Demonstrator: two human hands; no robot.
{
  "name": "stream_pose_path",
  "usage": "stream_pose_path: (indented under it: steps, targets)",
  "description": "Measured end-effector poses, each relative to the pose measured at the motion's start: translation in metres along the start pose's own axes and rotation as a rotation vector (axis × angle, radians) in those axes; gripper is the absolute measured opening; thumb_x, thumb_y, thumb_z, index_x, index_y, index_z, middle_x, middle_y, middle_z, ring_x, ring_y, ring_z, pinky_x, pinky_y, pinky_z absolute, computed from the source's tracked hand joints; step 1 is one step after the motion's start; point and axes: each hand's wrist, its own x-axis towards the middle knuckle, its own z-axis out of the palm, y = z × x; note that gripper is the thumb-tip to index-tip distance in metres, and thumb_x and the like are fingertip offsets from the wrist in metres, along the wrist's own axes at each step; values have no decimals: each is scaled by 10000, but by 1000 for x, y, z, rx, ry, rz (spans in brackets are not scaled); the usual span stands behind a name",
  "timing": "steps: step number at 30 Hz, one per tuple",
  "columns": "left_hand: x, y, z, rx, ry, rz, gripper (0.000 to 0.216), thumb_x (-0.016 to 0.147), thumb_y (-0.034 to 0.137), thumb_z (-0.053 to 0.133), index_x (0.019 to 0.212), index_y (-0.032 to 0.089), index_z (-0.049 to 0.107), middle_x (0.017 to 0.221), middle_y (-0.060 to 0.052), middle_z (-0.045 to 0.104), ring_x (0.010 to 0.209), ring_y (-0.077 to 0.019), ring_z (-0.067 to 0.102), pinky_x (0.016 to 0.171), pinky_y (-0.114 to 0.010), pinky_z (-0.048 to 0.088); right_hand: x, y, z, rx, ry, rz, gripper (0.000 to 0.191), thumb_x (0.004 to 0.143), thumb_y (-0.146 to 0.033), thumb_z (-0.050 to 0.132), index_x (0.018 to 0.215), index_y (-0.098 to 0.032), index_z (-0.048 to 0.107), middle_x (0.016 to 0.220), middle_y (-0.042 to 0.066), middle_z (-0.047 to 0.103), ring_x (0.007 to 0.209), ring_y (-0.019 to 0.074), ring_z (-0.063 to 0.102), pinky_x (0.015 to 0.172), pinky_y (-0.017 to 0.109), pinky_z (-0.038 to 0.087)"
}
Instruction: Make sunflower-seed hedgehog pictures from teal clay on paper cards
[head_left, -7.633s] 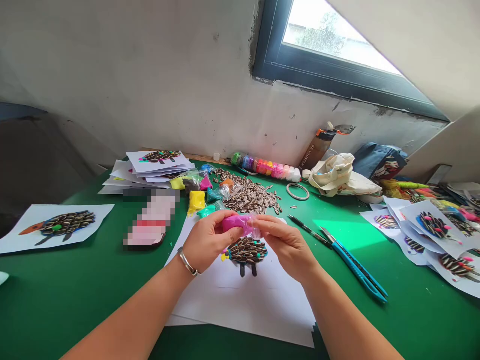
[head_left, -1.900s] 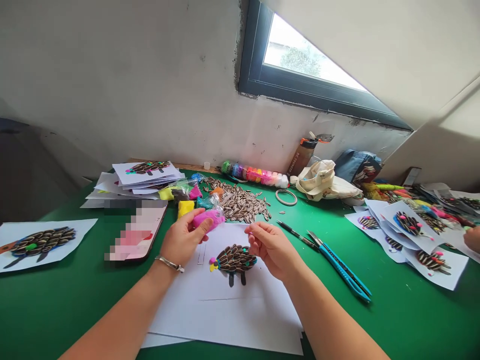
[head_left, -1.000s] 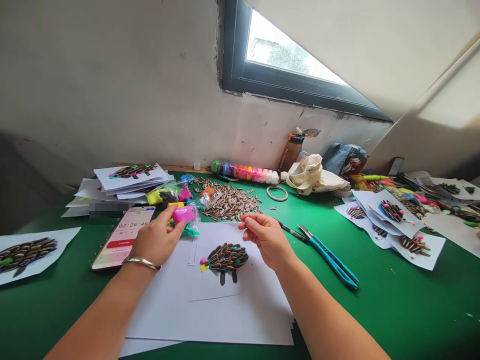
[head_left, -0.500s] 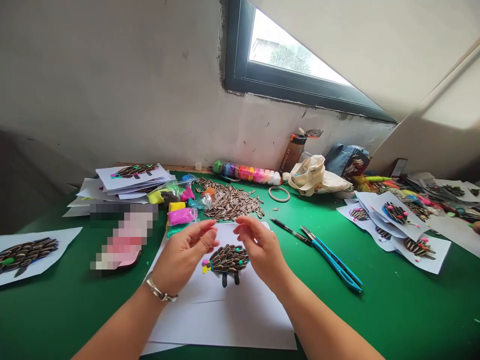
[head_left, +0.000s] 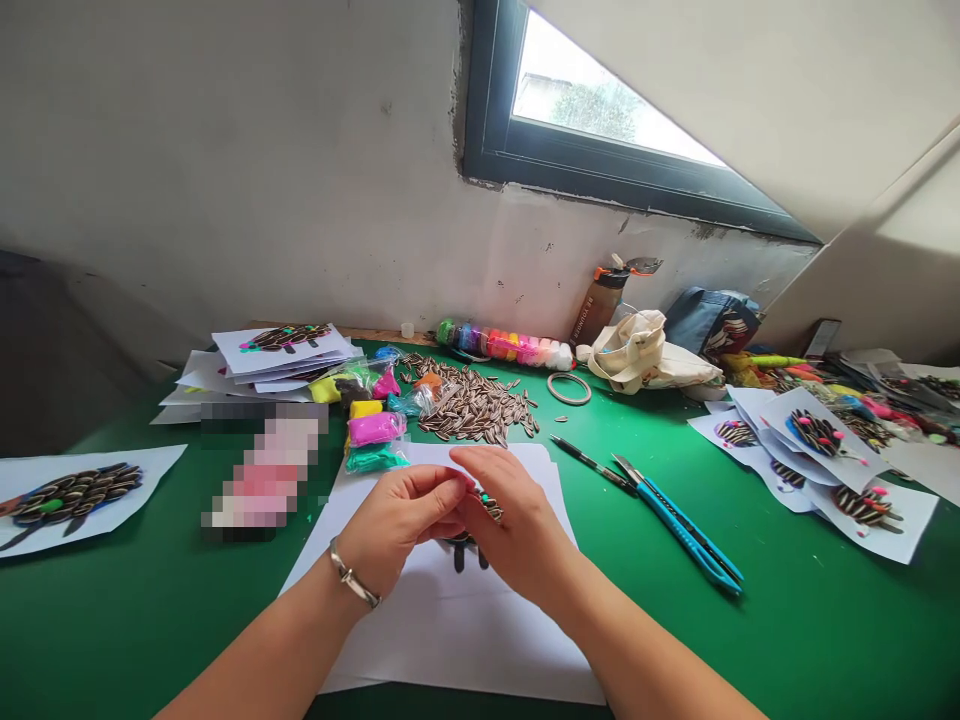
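My left hand (head_left: 394, 518) and my right hand (head_left: 523, 515) meet above a white sheet of paper (head_left: 465, 640). The left thumb and fingers are pinched together, their tips against the fingers of the right hand, which curve over them. A small reddish spot shows between the fingertips; what they hold is too hidden to name. Beneath the hands lies a seed-covered animal picture (head_left: 491, 506) with dark legs, mostly covered by my fingers. Just beyond the paper are bags of coloured modelling clay (head_left: 377, 429) and a pile of sunflower seeds (head_left: 480, 402).
To the right lie a black pen (head_left: 592, 463) and a blue utility knife (head_left: 686, 530). Finished seed pictures are stacked at back left (head_left: 281, 350) and right (head_left: 817, 440). A tape ring (head_left: 568, 388), cloth bag (head_left: 630, 352) and bottle (head_left: 598, 300) stand near the wall.
My hands were apart above the seed picture and have come together, fingertips touching. They now cover most of the picture. The whole view has shifted slightly.
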Motion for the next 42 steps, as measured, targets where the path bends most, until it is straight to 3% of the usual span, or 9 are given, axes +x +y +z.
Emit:
stream_pose_path:
  steps: [4, 13, 17, 23, 32, 38, 42]
  targets:
    - [0, 1, -4, -8, 18, -26, 368, 633, 485, 841, 792, 170, 736, 781, -38, 711, 755, -180, 661, 782, -320, 525, 1, 3, -6, 149, 22, 167, 339, 864, -121, 561, 1157, -264, 651, 1147, 70, 675, 1064, 203, 616, 917, 374, 505]
    - [1, 3, -6, 35, -3, -61, 450, 618, 559, 818, 790, 150, 745, 767, -54, 707, 721, -180, 655, 751, -316, 525, 5, -5, -9, 212, -61, 209, 153, 866, -140, 593, 898, -238, 706, 878, 38, 691, 854, 177, 627, 766, 307, 502]
    - [2, 3, -4, 30, 10, -53, 424, 616, 538, 826, 773, 153, 744, 765, -57, 707, 716, -178, 646, 735, -311, 517, 3, -3, -8, 112, -36, 156, 146, 884, -149, 563, 894, -230, 684, 892, 48, 684, 841, 177, 620, 758, 313, 501]
    - [1, 1, -5, 26, -10, -29, 404, 628, 531, 823, 733, 151, 737, 714, -47, 689, 687, -162, 632, 721, -299, 509, 0, -2, -6, 30, -21, 46, 228, 897, -131, 515, 1058, -238, 637, 1028, 76, 672, 928, 187, 612, 798, 327, 505]
    - [1, 1, -5, 16, -16, -38, 401, 631, 517, 825, 739, 140, 740, 718, -62, 700, 689, -174, 643, 725, -315, 515, 2, -7, -10, -16, -88, 88, 188, 935, -165, 461, 838, -217, 614, 786, 34, 622, 749, 162, 554, 675, 295, 451]
    - [1, 3, -6, -15, -43, -41, 357, 660, 483, 818, 710, 137, 743, 687, -56, 688, 643, -152, 621, 691, -289, 505, 2, -7, -10, 94, -55, 144, 95, 877, -168, 559, 896, -230, 628, 840, 27, 654, 776, 165, 597, 701, 294, 475]
    - [1, 2, -7, 17, -33, -49, 392, 667, 520, 802, 741, 139, 754, 727, -75, 703, 669, -167, 633, 704, -302, 510, 2, -4, -8, 67, -67, 168, 112, 881, -173, 558, 824, -230, 635, 758, 6, 638, 719, 152, 583, 659, 276, 461]
